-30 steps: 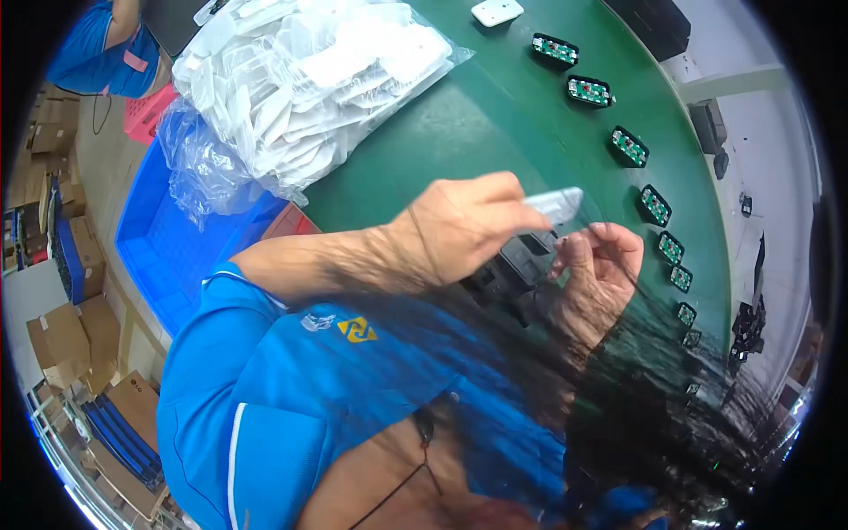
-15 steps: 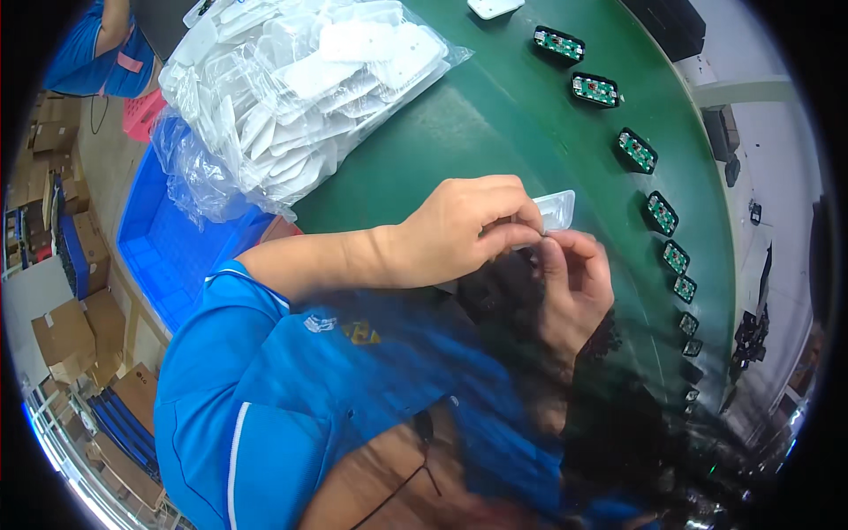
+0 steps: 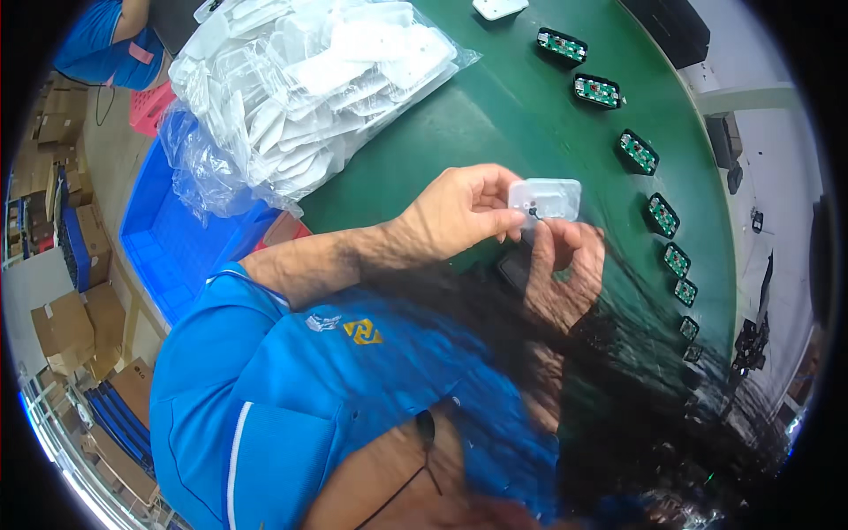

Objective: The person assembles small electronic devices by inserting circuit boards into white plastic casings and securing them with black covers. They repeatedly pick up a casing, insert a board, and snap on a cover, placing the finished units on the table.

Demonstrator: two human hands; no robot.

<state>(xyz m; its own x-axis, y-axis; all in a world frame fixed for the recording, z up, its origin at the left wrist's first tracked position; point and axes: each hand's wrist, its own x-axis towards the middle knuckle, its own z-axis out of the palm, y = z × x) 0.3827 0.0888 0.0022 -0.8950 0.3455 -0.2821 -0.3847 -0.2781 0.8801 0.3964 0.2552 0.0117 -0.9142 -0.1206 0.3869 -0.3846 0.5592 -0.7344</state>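
Note:
My left hand (image 3: 464, 210) grips a white translucent plastic cover (image 3: 556, 198) by its left end, thumb and fingers closed on it. The cover is held above the table with its recessed side facing up. A small black piece (image 3: 533, 213) sits at the cover's lower left, by some small holes. My right hand (image 3: 565, 269) pinches at that black piece, thumb and index finger together. Whether the piece is fully seated I cannot tell. Dark hair hides parts of both forearms, and a dark thing (image 3: 512, 268) below the hands is mostly covered.
A clear bag heaped with white plastic covers (image 3: 300, 97) lies at the far left of the green table (image 3: 459, 132). Black housings with green circuit boards (image 3: 638, 152) line the right side. Another white cover (image 3: 499, 8) is at the far edge. A blue bin (image 3: 177, 234) stands left.
The cover has turned so that its recessed face and the black piece show. My left hand has moved slightly left; my right fingers now pinch lower, at the cover's near edge.

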